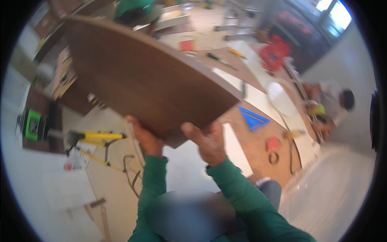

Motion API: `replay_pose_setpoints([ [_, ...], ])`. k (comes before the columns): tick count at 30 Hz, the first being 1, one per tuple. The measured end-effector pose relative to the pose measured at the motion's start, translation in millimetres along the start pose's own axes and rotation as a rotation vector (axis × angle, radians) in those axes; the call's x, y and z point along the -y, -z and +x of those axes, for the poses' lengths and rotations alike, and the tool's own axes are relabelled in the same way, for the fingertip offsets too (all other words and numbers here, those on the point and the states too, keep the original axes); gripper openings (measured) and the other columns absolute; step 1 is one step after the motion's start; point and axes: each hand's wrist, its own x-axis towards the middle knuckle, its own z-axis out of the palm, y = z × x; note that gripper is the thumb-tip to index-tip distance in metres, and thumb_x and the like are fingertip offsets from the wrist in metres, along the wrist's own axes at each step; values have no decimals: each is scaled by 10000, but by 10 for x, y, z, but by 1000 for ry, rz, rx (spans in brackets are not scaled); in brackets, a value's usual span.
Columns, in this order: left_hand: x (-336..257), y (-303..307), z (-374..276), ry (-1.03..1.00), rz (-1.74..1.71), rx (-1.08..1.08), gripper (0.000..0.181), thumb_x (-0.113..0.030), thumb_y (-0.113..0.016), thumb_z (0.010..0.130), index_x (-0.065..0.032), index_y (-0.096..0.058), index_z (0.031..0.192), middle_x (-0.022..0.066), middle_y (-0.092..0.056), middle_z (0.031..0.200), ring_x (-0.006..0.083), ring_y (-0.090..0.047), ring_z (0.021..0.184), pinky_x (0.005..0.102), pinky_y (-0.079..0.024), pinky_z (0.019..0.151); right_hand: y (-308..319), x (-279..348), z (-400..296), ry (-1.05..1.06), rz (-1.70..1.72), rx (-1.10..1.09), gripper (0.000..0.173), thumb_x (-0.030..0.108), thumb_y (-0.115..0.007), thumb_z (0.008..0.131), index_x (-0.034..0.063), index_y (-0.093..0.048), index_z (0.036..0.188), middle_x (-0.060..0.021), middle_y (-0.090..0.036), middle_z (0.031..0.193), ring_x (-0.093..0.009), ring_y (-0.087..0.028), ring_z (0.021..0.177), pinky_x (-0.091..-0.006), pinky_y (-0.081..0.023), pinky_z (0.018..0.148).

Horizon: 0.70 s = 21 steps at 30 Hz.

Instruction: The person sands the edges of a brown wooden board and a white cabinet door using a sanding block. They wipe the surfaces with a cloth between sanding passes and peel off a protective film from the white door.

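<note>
A long brown wood-look panel (145, 75) is held up in front of me, its far end reaching to the upper left. My left hand (146, 139) grips its near left edge, the thumb side turned up. My right hand (208, 139) grips the near right part, with the thumb against the face and the other fingers partly hidden behind the panel. Below my hands lies a white board (190, 169) on a brown work surface (257, 157). The panel hides whatever is directly behind it.
Right of the panel lie a blue speed square (253, 118), a roll of tape (273, 157) and a dark-handled screwdriver (220, 60). A yellow tripod (99, 136) carrying a green device (31, 124) stands left. One person (329, 103) works at right, another (136, 12) at the top.
</note>
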Motion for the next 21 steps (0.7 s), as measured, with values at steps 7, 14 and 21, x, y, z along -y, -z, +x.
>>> replay_pose_setpoints([
  [7, -477, -1076, -722, 129, -149, 441, 850, -713, -504, 1097, -77, -428, 1655, 149, -503, 1640, 333, -516, 1465, 501, -432, 1247, -32, 1222, -637, 559, 40, -76, 413, 152, -819, 1025, 11, -654, 1376, -84, -759, 1197, -164, -725, 1081, -356, -592, 947],
  [14, -1243, -2240, -1745, 473, 718, 1135, 1142, -901, -407, 1013, 101, -516, 1548, 182, -699, 1403, 217, -729, 1099, 330, -586, 912, 637, 3356, -1390, 917, -641, -726, 367, 337, -827, 998, 10, -702, 1108, -145, -755, 952, -259, -741, 865, -367, -580, 775],
  [21, -836, -2831, -2541, 438, 947, 1539, 870, -790, -488, 1065, -4, -750, 1332, 134, -758, 1295, 225, -726, 1040, 372, -575, 897, 1285, 5157, -1887, 614, -832, -669, 419, 377, -741, 1088, -39, -759, 1124, -85, -770, 996, -159, -717, 873, -306, -580, 800],
])
